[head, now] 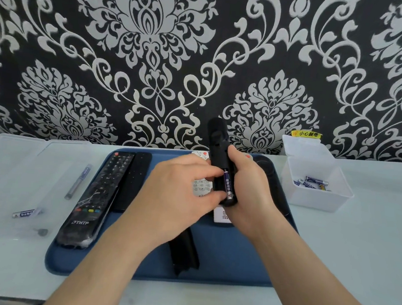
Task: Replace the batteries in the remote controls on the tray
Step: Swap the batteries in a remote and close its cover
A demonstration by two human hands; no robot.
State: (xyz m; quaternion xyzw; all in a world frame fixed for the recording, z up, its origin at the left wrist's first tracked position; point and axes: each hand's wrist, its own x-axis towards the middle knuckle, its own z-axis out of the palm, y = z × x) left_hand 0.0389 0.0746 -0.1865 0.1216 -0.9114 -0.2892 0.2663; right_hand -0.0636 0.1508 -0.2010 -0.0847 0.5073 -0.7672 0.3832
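Observation:
My right hand (pixel 248 188) grips a slim black remote (pixel 217 139) upright above the blue tray (pixel 221 268), its open battery bay facing me. A dark blue battery (pixel 227 185) sits in that bay, and the fingertips of my left hand (pixel 179 189) pinch it at both ends. On the tray lie a long black THTF remote (pixel 93 199), a plain black remote (pixel 133 180) beside it, a white remote (pixel 202 185) partly hidden under my hands, and a black battery cover (pixel 184 250) near the front.
A clear box (pixel 313 186) with several batteries stands right of the tray, its lid leaning on the patterned wall. Left of the tray a clear plastic lid or tray (pixel 10 184) holds a pen-like stick (pixel 78 181) and a loose battery (pixel 23 213). A white card (pixel 221 215) lies under my right hand.

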